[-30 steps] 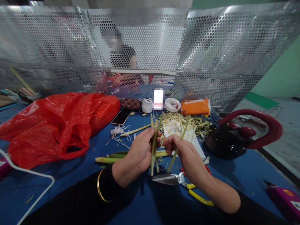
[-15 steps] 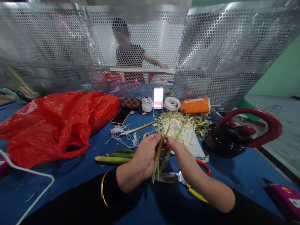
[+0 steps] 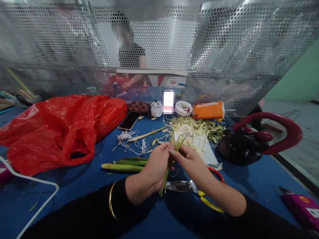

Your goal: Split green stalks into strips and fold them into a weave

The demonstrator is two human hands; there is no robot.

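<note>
My left hand (image 3: 157,167) is closed around a small bundle of green plant strips (image 3: 164,184), whose lower ends stick out beneath it. My right hand (image 3: 193,164) pinches the same strips near their upper ends, its thumb close to my left fingertips. Under my right forearm lie scissors (image 3: 179,186) with one red and one yellow handle; the blades point left. Green stalks (image 3: 122,167) rest on the table left of my left hand. Beyond the hands, cut strips and shreds (image 3: 199,127) are heaped, partly over a white sheet (image 3: 210,154).
A red plastic bag (image 3: 67,129) spreads across the left. A black kettle (image 3: 239,149) with a dark red handle stands right. Along the back are a phone (image 3: 129,120), white string (image 3: 156,109), a ribbon spool (image 3: 183,108) and an orange packet (image 3: 208,110). A perforated metal screen (image 3: 169,43) stands behind; beyond it, a person.
My right hand has moved left, up against my left hand. The strip it held apart has joined the bundle. Behind the screen, the person's arm has moved lower and to the left.
</note>
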